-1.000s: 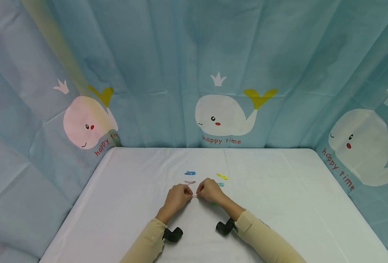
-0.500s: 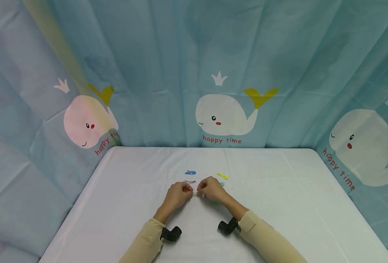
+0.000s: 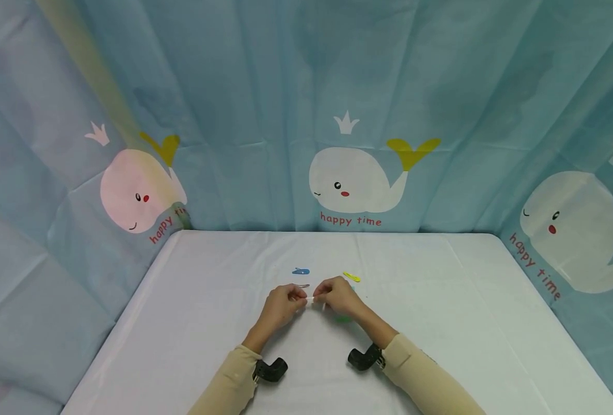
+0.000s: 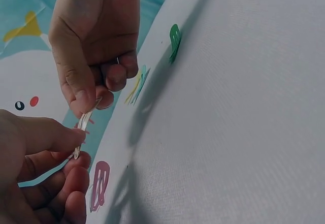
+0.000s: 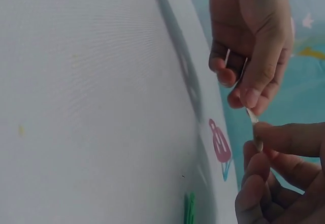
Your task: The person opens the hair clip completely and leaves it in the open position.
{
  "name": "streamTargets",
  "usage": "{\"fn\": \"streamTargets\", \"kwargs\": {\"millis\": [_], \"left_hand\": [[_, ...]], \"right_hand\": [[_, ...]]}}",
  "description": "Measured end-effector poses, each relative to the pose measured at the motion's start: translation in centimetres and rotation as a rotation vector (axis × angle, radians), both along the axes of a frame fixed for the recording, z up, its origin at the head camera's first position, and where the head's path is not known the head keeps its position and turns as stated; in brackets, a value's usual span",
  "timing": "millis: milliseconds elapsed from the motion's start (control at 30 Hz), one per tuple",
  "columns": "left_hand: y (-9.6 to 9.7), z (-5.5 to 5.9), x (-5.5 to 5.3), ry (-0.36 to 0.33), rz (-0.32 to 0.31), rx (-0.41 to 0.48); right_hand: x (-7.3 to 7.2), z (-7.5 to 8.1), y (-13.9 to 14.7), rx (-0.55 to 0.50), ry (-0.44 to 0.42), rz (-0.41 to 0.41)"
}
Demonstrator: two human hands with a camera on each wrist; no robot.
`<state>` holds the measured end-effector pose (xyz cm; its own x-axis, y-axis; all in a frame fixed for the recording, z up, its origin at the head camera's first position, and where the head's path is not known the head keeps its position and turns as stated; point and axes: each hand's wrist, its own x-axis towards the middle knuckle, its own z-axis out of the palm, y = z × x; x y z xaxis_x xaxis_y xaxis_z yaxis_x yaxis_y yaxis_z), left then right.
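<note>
Up off the white table [image 3: 207,323], a cream snap hair clip [image 4: 84,122] spans the gap between my two hands. Thumb and finger of my left hand [image 3: 279,306] pinch one end of it. The other end is pinched by my right hand [image 3: 339,295]; the fingertips cover both ends. Just beyond the left hand lies a pink hair clip [image 5: 219,141], partly covered in the head view. A green hair clip [image 4: 174,42] lies on the table beneath the right hand.
Farther back on the table lie a blue hair clip [image 3: 301,271] and a yellow hair clip [image 3: 352,276]. A teal hair clip [image 4: 141,84] is mostly hidden behind the right hand in the head view. A blue whale-print curtain [image 3: 264,190] surrounds the table's far edge.
Both hands have risen slightly away from me with the cream hair clip between them. The right hand now covers more of the teal hair clip.
</note>
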<state>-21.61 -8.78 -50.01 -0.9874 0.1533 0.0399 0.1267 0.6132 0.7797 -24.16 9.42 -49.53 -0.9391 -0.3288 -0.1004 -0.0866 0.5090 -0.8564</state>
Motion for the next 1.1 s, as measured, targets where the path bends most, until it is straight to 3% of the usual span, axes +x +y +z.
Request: {"fn": "streamTargets", "kwargs": {"millis": [333, 567, 1100], "left_hand": [[0.1, 0.2, 0.1, 0.028, -0.009, 0.041], [0.3, 0.2, 0.0, 0.064, 0.027, 0.065], [0.6, 0.5, 0.2, 0.146, 0.001, 0.075]], "right_hand": [[-0.2, 0.0, 0.5, -0.126, -0.107, -0.034], [-0.4, 0.3, 0.7, -0.204, -0.16, -0.048], [-0.3, 0.6, 1.4, -0.243, -0.094, -0.008]]}}
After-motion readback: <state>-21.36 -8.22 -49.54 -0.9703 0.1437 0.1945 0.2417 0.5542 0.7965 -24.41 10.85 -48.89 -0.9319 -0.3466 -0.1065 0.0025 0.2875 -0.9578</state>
